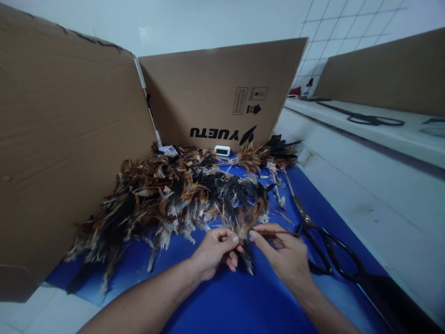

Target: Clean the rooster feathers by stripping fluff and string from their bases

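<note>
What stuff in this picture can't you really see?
All in the head view:
Held feathers: the left hand's fingers hide where they're pinched.
White gadget: its screen is too small to read.
Box print: too small to read.
Bottle: too small to read any label.
Dark thing at lower right: cut off by the bottom edge.
Thing on the ledge at far right: blurred and cut off by the right edge.

Your left hand (pixel 220 250) hides part of the feather tuft (pixel 246 223).
Whether your right hand (pixel 287 257) pinches the thin brown strand (pixel 295 234) is too small to tell; beyond your grip, the white device (pixel 222 150) is unreadable, left of your grip the cardboard wall (pixel 69 153) runs past the edge, and nearer you both forearms (pixel 146 297) are cut off.
</note>
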### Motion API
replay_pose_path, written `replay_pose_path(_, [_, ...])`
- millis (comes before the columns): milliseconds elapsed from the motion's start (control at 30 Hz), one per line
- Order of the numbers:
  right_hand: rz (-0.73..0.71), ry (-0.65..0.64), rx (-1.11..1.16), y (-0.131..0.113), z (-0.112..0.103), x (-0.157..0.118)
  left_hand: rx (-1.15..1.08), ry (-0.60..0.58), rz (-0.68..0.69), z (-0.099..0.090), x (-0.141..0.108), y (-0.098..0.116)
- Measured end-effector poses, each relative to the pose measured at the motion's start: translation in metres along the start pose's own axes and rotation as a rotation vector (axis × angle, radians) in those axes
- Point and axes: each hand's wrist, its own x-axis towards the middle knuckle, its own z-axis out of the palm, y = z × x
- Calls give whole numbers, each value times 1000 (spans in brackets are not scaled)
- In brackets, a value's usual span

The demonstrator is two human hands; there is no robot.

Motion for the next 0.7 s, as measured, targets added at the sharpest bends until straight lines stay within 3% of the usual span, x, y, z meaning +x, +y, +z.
replay_pose_path(433, [1, -75, 31, -1, 6, -5, 10, -2, 20, 0, -1, 0])
replay_pose_path(700, [77, -63, 103, 0, 6, -4, 35, 2, 73, -2, 1, -1])
